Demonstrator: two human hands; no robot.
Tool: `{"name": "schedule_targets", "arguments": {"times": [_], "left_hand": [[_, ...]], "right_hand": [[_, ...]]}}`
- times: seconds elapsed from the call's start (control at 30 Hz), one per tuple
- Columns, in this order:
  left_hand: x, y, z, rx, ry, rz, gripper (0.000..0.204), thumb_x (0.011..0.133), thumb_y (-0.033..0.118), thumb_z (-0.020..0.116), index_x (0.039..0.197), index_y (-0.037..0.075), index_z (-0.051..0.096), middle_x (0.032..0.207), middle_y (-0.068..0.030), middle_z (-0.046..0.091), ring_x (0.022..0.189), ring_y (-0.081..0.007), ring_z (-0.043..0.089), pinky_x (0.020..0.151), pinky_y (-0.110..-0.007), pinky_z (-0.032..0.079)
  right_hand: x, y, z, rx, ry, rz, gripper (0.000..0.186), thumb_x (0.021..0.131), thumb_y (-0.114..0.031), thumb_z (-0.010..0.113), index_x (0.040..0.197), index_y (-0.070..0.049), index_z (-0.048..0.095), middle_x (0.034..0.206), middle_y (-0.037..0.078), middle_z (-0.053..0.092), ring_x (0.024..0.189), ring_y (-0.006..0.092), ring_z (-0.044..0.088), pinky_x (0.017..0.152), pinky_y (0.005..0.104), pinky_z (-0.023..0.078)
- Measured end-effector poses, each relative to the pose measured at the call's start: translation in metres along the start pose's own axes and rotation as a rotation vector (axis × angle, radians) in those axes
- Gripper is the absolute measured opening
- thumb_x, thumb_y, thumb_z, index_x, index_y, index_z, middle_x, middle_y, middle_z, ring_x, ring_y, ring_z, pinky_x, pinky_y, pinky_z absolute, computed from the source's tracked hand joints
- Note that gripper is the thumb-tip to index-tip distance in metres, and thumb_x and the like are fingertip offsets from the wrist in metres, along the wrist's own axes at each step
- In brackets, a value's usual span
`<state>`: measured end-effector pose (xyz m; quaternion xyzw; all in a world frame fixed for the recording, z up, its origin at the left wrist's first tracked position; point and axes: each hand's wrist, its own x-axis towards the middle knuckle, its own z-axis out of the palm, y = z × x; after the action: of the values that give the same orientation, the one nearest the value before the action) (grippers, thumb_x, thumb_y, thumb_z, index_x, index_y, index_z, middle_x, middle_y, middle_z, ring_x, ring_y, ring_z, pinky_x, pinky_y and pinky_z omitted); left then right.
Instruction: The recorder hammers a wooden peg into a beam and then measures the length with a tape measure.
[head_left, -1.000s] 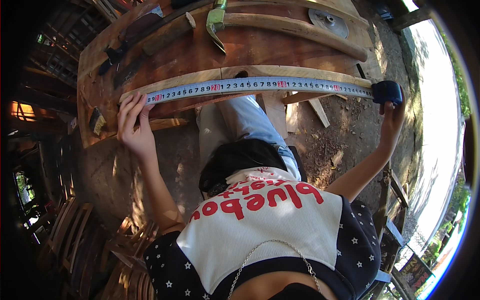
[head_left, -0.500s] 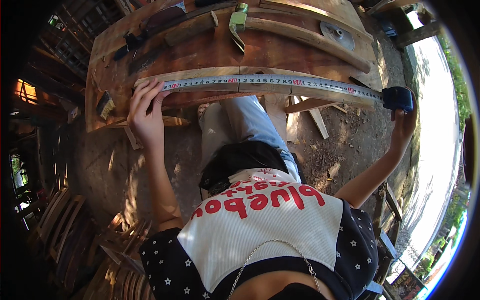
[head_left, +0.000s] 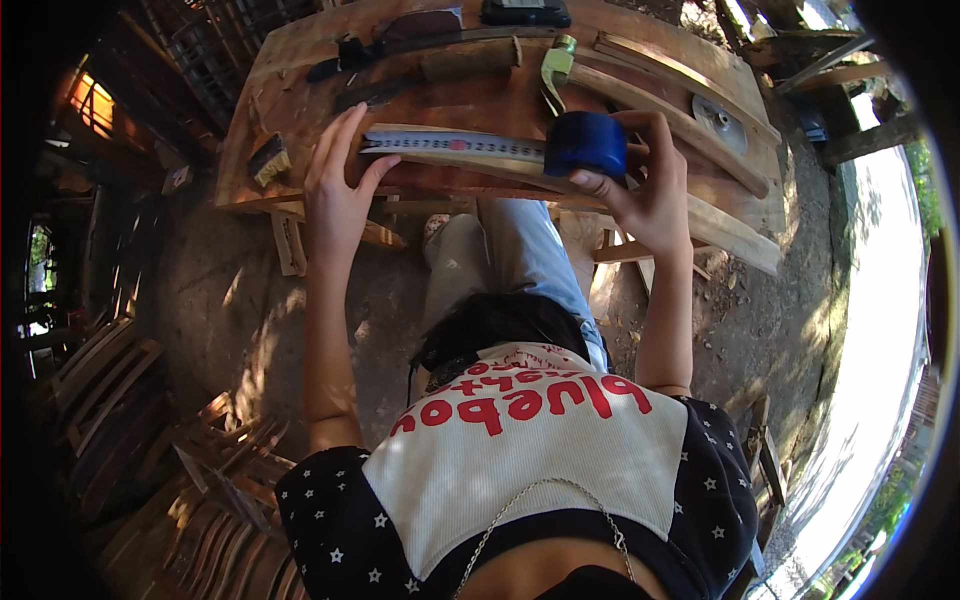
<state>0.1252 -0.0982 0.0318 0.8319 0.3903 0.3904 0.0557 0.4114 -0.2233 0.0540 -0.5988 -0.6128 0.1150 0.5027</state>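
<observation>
My right hand (head_left: 650,185) grips the blue tape measure (head_left: 586,145) by its case, thumb underneath and fingers round the far side. A short length of its white blade (head_left: 430,143) stretches left over a long pale wooden strip (head_left: 730,236) at the table's near edge. My left hand (head_left: 338,175) is at the blade's free end, with the fingers stretched up and the thumb apart from them, the blade's end lying in the gap. The wooden strip runs on to the right, beneath and past my right hand.
On the wooden table (head_left: 420,105) beyond lie a hammer (head_left: 558,72) with a yellow-green head, wooden pieces (head_left: 470,60), a round metal disc (head_left: 718,122) and a black case-like object (head_left: 525,12). A brush (head_left: 268,160) lies at the left edge. Slatted wooden pieces (head_left: 110,380) stand lower left.
My right hand has brought the tape measure leftward toward my left hand, and the exposed blade is much shorter. My left hand's fingers have spread from their pinch on the blade's end.
</observation>
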Motion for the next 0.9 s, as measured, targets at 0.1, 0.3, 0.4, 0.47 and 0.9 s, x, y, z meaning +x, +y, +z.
{"name": "schedule_targets", "arguments": {"times": [0.1, 0.3, 0.4, 0.47, 0.9], "left_hand": [[-0.005, -0.014, 0.001, -0.088, -0.023, -0.121, 0.088, 0.076, 0.029, 0.080, 0.145, 0.007, 0.031, 0.130, -0.0162, 0.057, 0.121, -0.0336, 0.055, 0.097, -0.042, 0.048], [-0.012, -0.017, 0.001, -0.248, -0.107, -0.173, 0.084, 0.078, 0.037, 0.077, 0.144, 0.007, 0.034, 0.137, -0.0157, 0.053, 0.128, -0.0322, 0.049, 0.105, -0.042, 0.040], [-0.007, -0.007, 0.004, -0.245, -0.099, -0.113, 0.073, 0.077, 0.033, 0.078, 0.137, 0.006, 0.045, 0.134, -0.0170, 0.054, 0.126, -0.0333, 0.050, 0.103, -0.042, 0.042], [-0.003, 0.004, 0.008, -0.272, -0.147, -0.092, 0.068, 0.078, 0.035, 0.077, 0.134, 0.008, 0.049, 0.130, -0.0161, 0.055, 0.125, -0.0338, 0.050, 0.104, -0.043, 0.041], [0.016, 0.032, 0.046, -0.208, -0.317, 0.206, 0.066, 0.079, 0.044, 0.071, 0.131, 0.008, 0.053, 0.132, -0.0115, 0.055, 0.125, -0.0313, 0.048, 0.109, -0.046, 0.033]], "right_hand": [[0.009, -0.006, 0.035, -0.020, -0.026, -0.044, 0.062, 0.066, -0.037, 0.087, 0.106, -0.004, 0.053, 0.074, 0.012, 0.063, 0.066, 0.0265, 0.064, 0.060, 0.0349, 0.050], [0.012, -0.010, 0.052, 0.041, -0.029, 0.045, 0.053, 0.073, -0.031, 0.083, 0.104, -0.001, 0.052, 0.081, 0.015, 0.063, 0.073, 0.0249, 0.064, 0.066, 0.0345, 0.049], [0.011, 0.005, 0.047, 0.223, 0.053, 0.017, 0.049, 0.079, -0.031, 0.079, 0.106, 0.001, 0.053, 0.092, 0.010, 0.061, 0.088, 0.0164, 0.057, 0.082, 0.0298, 0.046], [0.007, 0.013, 0.048, 0.301, 0.057, 0.027, 0.051, 0.081, -0.032, 0.078, 0.109, 0.001, 0.051, 0.100, 0.009, 0.057, 0.093, 0.0159, 0.054, 0.086, 0.0285, 0.044], [0.010, 0.011, 0.044, 0.519, 0.125, -0.061, 0.059, 0.081, -0.033, 0.079, 0.116, 0.001, 0.047, 0.109, 0.008, 0.052, 0.099, 0.0162, 0.053, 0.089, 0.0295, 0.042]]}}
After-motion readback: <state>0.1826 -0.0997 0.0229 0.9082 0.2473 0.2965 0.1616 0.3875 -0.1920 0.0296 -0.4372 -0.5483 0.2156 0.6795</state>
